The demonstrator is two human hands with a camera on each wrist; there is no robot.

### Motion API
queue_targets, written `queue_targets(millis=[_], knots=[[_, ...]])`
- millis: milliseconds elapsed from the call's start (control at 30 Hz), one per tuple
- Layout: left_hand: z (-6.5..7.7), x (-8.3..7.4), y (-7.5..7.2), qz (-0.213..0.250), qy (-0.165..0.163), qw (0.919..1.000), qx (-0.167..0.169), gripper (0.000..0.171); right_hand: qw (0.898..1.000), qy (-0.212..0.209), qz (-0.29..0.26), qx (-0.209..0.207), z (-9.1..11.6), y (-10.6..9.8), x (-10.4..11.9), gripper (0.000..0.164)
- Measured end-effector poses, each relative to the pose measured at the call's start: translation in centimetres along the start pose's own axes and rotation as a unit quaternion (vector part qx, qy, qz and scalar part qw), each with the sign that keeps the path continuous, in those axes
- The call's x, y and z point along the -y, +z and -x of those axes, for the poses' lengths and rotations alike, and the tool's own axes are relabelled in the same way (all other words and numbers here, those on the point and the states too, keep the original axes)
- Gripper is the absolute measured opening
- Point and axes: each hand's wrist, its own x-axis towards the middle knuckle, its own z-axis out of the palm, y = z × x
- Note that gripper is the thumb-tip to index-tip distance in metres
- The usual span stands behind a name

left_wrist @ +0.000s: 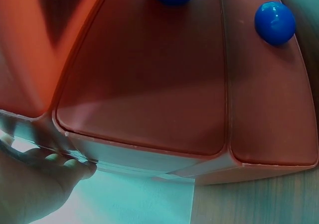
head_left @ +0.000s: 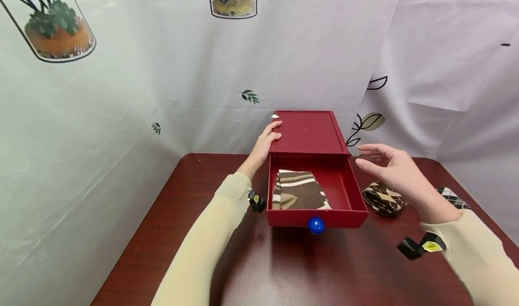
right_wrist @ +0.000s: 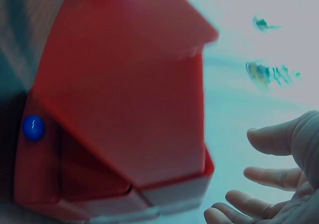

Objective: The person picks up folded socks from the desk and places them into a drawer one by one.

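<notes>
A red drawer unit (head_left: 306, 132), top drawer (head_left: 284, 219) extended, stands on the tabletop (head_left: 170, 211); left grip (head_left: 264, 144) rests loosely against its side, right grip (head_left: 393, 166) spread wide, empty. Probably light, stiff, slick plastic (best held by the blue knob (head_left: 316, 226)).

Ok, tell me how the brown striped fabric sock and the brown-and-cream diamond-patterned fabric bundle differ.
The striped sock lies inside the open red plastic drawer; the diamond-patterned bundle lies on the reddish-brown table. The sock has stripes; the bundle has diamonds. The sock lies flatter; the bundle looks rounder. Both show brown fabric.
</notes>
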Motion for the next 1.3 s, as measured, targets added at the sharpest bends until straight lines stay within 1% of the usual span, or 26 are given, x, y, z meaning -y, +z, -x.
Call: queue_targets(millis=[200,400,567,667,833,867,967,1100,1200,1300], knots=[[0.1,-0.1,-0.1,0.002,0.0,1.0,0.004,0.047,0.999,0.028,-0.031,0.005,-0.2,-0.3,-2.8,0.053],[0.1,0.0,-0.1,-0.007,-0.002,1.0,-0.001,0.047,0.998,0.058,-0.027,0.003,-0.4,-0.5,-5.5,0.055],[0.0,0.0,0.0,-0.003,0.001,1.0,-0.005,0.046,0.997,0.072,-0.011,0.008,-0.6,-0.7,-7.4,0.059],[0.0,0.0,0.0,-0.004,-0.001,1.0,-0.003,0.047,0.997,0.076,0.016,0.001,-0.8,-0.8,-8.7,0.06],[0.1,-0.2,-0.1,0.002,-0.016,0.9998,0.011,0.047,0.995,0.082,0.056,-0.009,-0.9,-0.7,-10.9,0.063],[0.1,-0.4,-0.1,0.007,-0.019,0.9997,0.015,0.047,0.995,0.084,0.058,-0.01,-0.9,-0.7,-11.3,0.064],[0.7,-1.5,-0.1,0.011,-0.025,0.9993,0.024,0.048,0.994,0.088,0.062,-0.013,-1.0,-0.7,-12.3,0.065],[1.5,-2.8,0.0,0.005,-0.024,0.9993,0.029,0.049,0.994,0.09,0.066,-0.02,-1.1,-0.8,-13.3,0.065],[1.7,-2.9,0.1,0.005,-0.023,0.9992,0.031,0.049,0.992,0.095,0.077,-0.016,-1.2,-0.8,-14.1,0.065],[1.7,-2.9,0.0,0.007,-0.023,0.9992,0.032,0.049,0.99,0.104,0.091,-0.001,-1.4,-0.7,-14.9,0.066]])
